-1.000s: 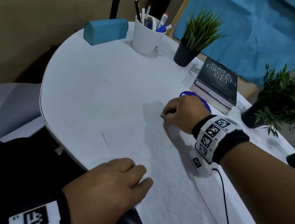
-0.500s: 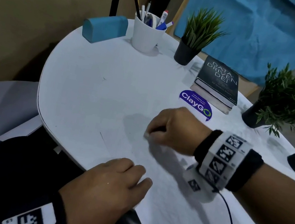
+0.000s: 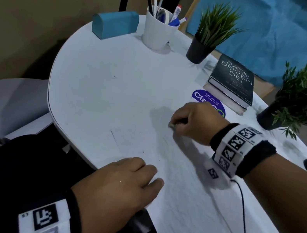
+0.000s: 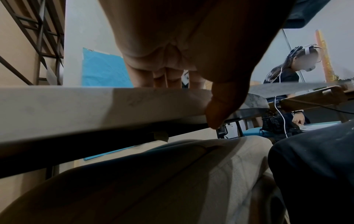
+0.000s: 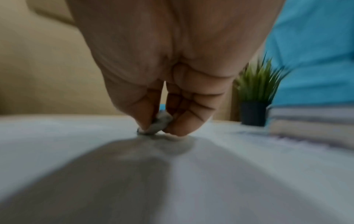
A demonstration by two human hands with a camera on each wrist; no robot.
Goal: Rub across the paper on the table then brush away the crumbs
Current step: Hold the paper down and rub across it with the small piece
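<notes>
Rubbing looks underway: right hand [image 3: 192, 121] pinches an eraser [image 5: 160, 124] at its fingertips, pressed to the paper [image 3: 186, 194] on the table [image 3: 96, 85], left hand [image 3: 124, 181] lies flat on the paper's near edge, brushing not yet done.

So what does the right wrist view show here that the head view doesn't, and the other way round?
Only the right wrist view shows the grip: thumb and fingers pinch a small whitish eraser and press it on the paper.

Only the head view shows the left hand resting flat on the paper's near edge, plus the pen cup, blue case and sticker.

Both show the right hand, the paper, a potted plant and the book.
</notes>
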